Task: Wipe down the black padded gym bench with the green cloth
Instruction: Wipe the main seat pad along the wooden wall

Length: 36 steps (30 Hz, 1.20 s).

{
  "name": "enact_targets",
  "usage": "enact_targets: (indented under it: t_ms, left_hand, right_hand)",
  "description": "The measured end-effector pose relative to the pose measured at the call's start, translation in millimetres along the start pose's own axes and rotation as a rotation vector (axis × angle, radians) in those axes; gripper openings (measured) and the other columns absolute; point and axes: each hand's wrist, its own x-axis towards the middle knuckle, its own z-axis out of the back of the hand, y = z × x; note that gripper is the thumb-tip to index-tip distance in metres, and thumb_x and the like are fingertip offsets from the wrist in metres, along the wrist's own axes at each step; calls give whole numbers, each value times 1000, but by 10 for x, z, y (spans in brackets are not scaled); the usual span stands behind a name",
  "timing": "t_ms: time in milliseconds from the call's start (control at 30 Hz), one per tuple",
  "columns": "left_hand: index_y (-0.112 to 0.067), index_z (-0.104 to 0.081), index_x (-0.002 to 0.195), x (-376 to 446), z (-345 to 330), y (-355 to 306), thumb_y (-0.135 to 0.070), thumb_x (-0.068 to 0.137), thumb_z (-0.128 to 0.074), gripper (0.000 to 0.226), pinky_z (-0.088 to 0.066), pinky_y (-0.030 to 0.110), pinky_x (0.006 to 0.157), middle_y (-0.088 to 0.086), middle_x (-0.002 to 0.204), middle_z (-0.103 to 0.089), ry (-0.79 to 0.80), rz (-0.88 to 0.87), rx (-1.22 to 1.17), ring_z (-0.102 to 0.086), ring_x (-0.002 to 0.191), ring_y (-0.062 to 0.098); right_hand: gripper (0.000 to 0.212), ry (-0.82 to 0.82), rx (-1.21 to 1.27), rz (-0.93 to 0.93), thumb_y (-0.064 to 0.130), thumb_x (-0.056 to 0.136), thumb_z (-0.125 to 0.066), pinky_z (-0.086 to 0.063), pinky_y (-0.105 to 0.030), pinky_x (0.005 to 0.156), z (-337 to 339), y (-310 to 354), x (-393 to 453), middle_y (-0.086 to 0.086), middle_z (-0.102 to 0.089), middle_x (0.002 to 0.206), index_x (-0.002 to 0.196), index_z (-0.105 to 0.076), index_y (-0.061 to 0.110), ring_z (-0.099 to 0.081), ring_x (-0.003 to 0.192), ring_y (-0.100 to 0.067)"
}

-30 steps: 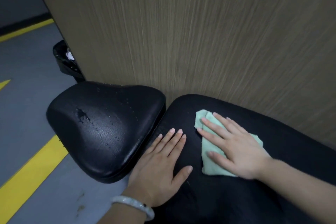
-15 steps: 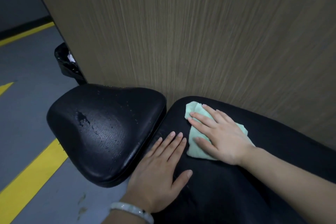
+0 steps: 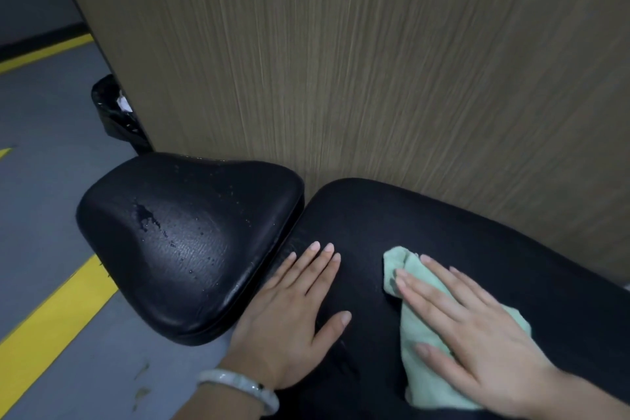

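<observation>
The black padded bench has a long back pad on the right and a wider seat pad on the left, which carries water droplets and a worn patch. The green cloth lies flat on the back pad. My right hand presses on the cloth with straight, spread fingers. My left hand rests flat on the back pad's near edge, beside the gap between the pads, with a pale bracelet on the wrist.
A wood-grain wall panel stands right behind the bench. A black bin with a liner sits at the panel's left corner. The grey floor to the left carries yellow lines.
My right hand has slid the cloth back toward me and to the right along the back pad, after first pushing it away toward the wall. My left hand has stayed put.
</observation>
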Motion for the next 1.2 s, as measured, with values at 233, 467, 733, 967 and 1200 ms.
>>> enact_targets:
  t_ms: [233,467,733,967,1200]
  left_hand:
    - [-14,-38,149,0,12,-6,-58,101,-15,68,-18,34,112,-2,157,-31,5,8,1,-21,146,12]
    - [-15,-40,148,16,8,-7,-58,100,-14,70,-19,34,111,-3,156,-33,12,17,-6,-22,146,11]
    - [-14,-38,149,22,12,-8,-57,101,-14,68,-18,34,112,-2,156,-32,-6,10,6,-23,146,12]
    - [-13,-34,150,6,23,-15,-56,101,-13,69,-14,33,114,-1,157,-29,11,11,6,-19,147,12]
    - [-13,-31,151,4,34,-21,-57,100,-10,70,-10,32,115,-1,159,-25,28,8,-26,-16,148,12]
  right_hand:
    - [67,111,73,-120,66,94,-7,-11,-39,119,-68,-282,924,17,-10,158,152,-14,33,-1,149,-16]
    - [81,119,63,-174,67,81,3,-4,-36,121,-91,-382,1496,19,-4,160,154,-10,34,6,149,-13]
    - [83,131,39,-227,65,80,8,4,-37,119,-64,-248,1374,17,-1,161,154,-9,31,9,149,-17]
    - [69,103,22,-271,61,96,-7,-6,-39,118,-46,-30,774,9,-21,159,152,-26,24,-9,149,-25]
    - [63,50,-32,-185,59,100,-20,-21,-42,110,-31,272,232,4,-33,155,147,-41,21,-23,146,-28]
